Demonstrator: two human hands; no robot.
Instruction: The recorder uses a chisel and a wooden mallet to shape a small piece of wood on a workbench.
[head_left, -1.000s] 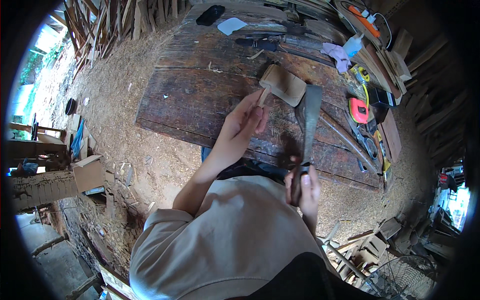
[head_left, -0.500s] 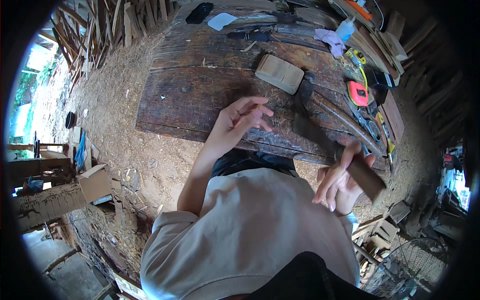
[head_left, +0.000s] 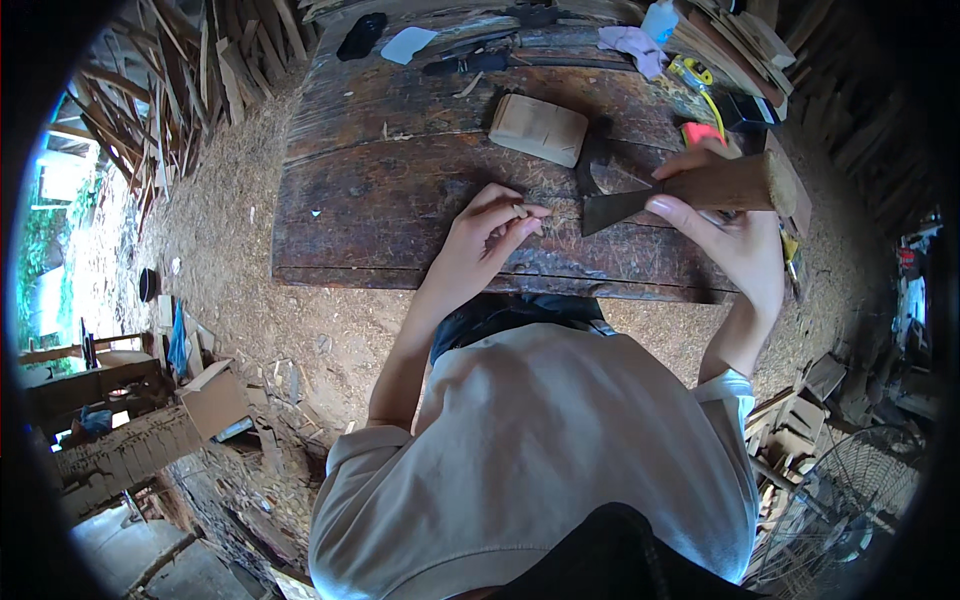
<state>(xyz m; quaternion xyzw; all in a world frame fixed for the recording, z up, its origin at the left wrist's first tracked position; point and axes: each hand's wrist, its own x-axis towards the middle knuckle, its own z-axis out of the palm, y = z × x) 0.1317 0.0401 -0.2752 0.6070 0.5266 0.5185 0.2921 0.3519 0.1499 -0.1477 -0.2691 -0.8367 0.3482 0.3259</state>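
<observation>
In my right hand (head_left: 735,225) is a broad-bladed chisel (head_left: 725,185) with a thick wooden handle; its flared dark blade points left above the bench. My left hand (head_left: 487,235) hovers over the front of the bench, fingertips pinched together. A small tan bit shows between them, too small to name. Beyond the two hands lies a pale wooden block (head_left: 538,128) with rounded corners. A dark tool head (head_left: 592,160) rests beside the block, its handle mostly hidden behind the chisel and my right hand.
The worn wooden bench (head_left: 360,210) carries a red tape measure (head_left: 702,132), a yellow tape measure (head_left: 690,70), a crumpled cloth (head_left: 635,45), a bottle (head_left: 660,20) and a pale flat piece (head_left: 408,45). Wood offcuts (head_left: 180,90) lean at far left. A fan (head_left: 850,510) stands lower right.
My right hand has lifted the chisel up and forward over the bench, turning it nearly level. The left hand's fingers have drawn closer together. The view has shifted slightly.
</observation>
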